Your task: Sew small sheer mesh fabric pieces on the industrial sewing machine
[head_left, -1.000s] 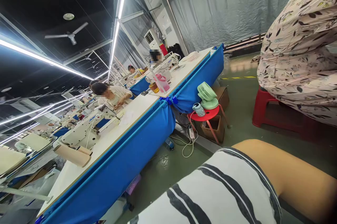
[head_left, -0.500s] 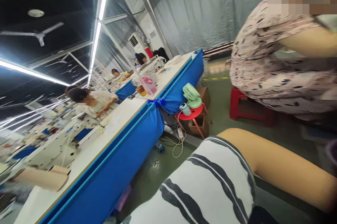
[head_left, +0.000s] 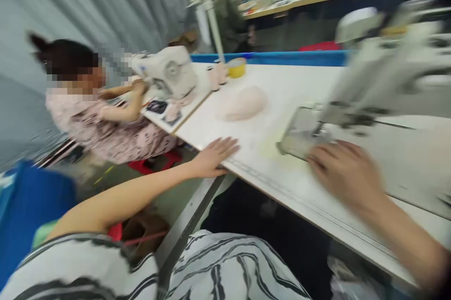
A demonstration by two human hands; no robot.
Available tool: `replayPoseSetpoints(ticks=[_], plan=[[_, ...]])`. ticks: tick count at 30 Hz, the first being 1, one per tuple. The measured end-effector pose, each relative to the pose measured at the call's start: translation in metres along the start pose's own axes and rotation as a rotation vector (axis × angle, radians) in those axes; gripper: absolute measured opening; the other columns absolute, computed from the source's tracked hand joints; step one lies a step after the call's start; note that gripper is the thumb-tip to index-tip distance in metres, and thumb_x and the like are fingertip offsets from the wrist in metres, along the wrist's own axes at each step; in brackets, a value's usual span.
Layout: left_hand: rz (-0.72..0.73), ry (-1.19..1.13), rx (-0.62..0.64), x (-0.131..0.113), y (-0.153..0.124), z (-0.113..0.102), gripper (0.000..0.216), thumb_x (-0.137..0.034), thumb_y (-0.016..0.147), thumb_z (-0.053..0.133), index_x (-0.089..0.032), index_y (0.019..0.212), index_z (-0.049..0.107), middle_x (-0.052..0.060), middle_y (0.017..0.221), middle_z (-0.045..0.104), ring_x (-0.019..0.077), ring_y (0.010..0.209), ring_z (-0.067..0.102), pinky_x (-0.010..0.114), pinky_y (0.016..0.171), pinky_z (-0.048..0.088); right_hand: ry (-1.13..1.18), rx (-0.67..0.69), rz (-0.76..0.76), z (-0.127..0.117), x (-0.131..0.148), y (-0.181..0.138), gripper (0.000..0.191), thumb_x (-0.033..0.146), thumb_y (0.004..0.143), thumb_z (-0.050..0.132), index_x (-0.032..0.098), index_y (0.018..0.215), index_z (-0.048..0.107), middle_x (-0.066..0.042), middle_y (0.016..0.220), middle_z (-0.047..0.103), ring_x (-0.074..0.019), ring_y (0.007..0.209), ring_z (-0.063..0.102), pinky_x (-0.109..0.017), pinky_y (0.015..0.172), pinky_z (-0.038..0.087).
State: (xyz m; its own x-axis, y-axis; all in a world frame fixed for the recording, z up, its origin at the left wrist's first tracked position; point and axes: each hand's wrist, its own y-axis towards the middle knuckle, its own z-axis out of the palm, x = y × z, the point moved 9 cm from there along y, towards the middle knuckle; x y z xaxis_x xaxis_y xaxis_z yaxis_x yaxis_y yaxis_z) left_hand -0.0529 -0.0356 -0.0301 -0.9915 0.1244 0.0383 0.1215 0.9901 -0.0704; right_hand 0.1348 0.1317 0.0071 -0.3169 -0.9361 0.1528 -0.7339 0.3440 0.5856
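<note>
Off centre toward seven o'clock, I see the left hand [head_left: 215, 156] flat and empty on smooth white tabletop [head_left: 296, 81]; a soft, rounded pink bundle [head_left: 245, 103] lies toward one. Near four, the blurred right hand [head_left: 348, 177] curls beside the pale sewing machine [head_left: 366, 69]; its hold I cannot tell.

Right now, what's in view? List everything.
Clearest items:
table: one, white, below hands
near sewing machine: one, white, right
far sewing machine: one, white, next table
bundle: one, pale pink, table middle
spools: two, pinkish, beyond bundle
round item: one, yellow, beside spools
cloth: one, blue, table's far edge
seated person: one, pink clothing, left
other person: one, dark clothing, background
stool: one, red, below seated person
left hand: one, bare, on table
right hand: one, bare, beside near sewing machine
</note>
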Motion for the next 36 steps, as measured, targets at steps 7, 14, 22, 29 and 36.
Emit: replayPoseSetpoints(ticks=[7,14,22,29,36], plan=[[0.114,-0.029,-0.141,-0.011,0.002,-0.002,0.083,-0.061,0.090,0.046,-0.027,0.154,0.005,0.009,0.158,0.022,0.0392,0.140,0.030,0.059,0.112,0.032,-0.067,0.088,-0.010,0.000,-0.012,-0.008,0.006,0.016,0.086,0.060,0.016,0.088,0.065,-0.008,0.099,0.067,-0.0232,0.092,0.060,-0.036,0.090,0.042],[0.154,-0.055,-0.334,-0.039,0.037,-0.035,0.058,-0.048,0.094,0.046,-0.030,0.147,0.029,0.010,0.138,0.053,0.0324,0.119,0.055,0.051,0.094,0.049,-0.022,0.071,0.011,-0.010,-0.018,-0.007,0.005,0.016,0.085,0.063,0.017,0.084,0.069,-0.005,0.092,0.070,-0.0211,0.090,0.062,-0.039,0.094,0.041],[0.359,-0.057,-0.332,-0.082,0.151,-0.045,0.043,-0.026,0.094,0.051,-0.018,0.136,0.046,0.010,0.132,0.057,0.0204,0.097,0.067,0.031,0.068,0.054,0.011,0.045,0.021,-0.012,-0.022,-0.006,0.012,0.014,0.089,0.060,0.019,0.085,0.070,-0.004,0.091,0.072,-0.0199,0.090,0.064,-0.035,0.083,0.047],[0.331,-0.270,-0.219,-0.073,0.188,-0.034,0.027,-0.018,0.097,0.046,-0.020,0.119,0.061,0.004,0.103,0.064,0.0151,0.077,0.066,0.026,0.061,0.053,0.084,0.044,0.146,-0.008,-0.033,-0.007,0.012,0.018,0.093,0.058,0.017,0.100,0.068,-0.003,0.088,0.072,-0.0177,0.084,0.065,-0.034,0.082,0.048],[0.409,-0.381,-0.282,-0.076,0.190,-0.041,0.021,-0.017,0.098,0.043,-0.018,0.104,0.063,0.004,0.105,0.066,0.0145,0.078,0.066,0.024,0.060,0.052,0.094,0.009,0.142,-0.008,-0.037,-0.008,0.016,0.012,0.092,0.055,0.019,0.095,0.069,-0.002,0.101,0.072,-0.0173,0.088,0.066,-0.034,0.083,0.049]])
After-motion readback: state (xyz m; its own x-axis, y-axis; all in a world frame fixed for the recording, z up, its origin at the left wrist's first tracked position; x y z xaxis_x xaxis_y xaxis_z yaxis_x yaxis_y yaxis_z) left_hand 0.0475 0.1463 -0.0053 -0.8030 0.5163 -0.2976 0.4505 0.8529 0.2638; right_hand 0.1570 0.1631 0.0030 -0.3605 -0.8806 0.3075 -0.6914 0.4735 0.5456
